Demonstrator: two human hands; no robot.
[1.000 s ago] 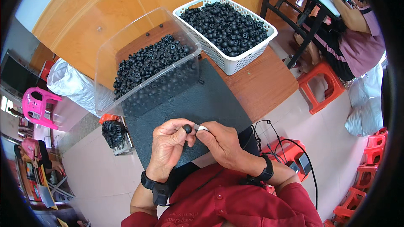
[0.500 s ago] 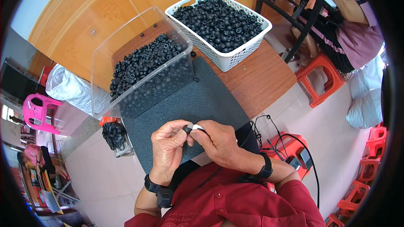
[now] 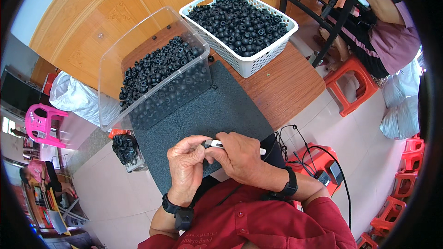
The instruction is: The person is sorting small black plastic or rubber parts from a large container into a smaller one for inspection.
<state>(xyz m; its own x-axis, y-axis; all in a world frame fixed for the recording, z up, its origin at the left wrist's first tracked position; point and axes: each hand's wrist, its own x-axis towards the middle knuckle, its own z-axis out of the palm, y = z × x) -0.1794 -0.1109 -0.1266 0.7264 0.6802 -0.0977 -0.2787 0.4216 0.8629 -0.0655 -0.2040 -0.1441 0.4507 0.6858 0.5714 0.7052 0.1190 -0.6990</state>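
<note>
Close to my body, above the near part of the dark mat (image 3: 233, 99), my two hands meet. My left hand (image 3: 187, 161) is closed, pinching a small black round piece (image 3: 206, 144) between thumb and fingers; it looks like the hollow rubbery pieces in the bins. My right hand (image 3: 242, 157) is wrapped round a slim white-handled tool (image 3: 216, 143), whose rear end sticks out past the palm. The tool's front end is against or right beside the black piece; its tip is too small to make out.
A clear plastic bin (image 3: 108, 92) of black pieces stands at left on the mat and table. Behind it is a white basket (image 3: 251, 67) heaped with similar pieces. Cables and adapters lie on a red stool (image 3: 318, 157) at right. A person (image 3: 392, 41) sits at the far right.
The white tool has turned in my right hand, and its rear end now shows beyond the palm. My left fingers have shifted slightly round the black piece.
</note>
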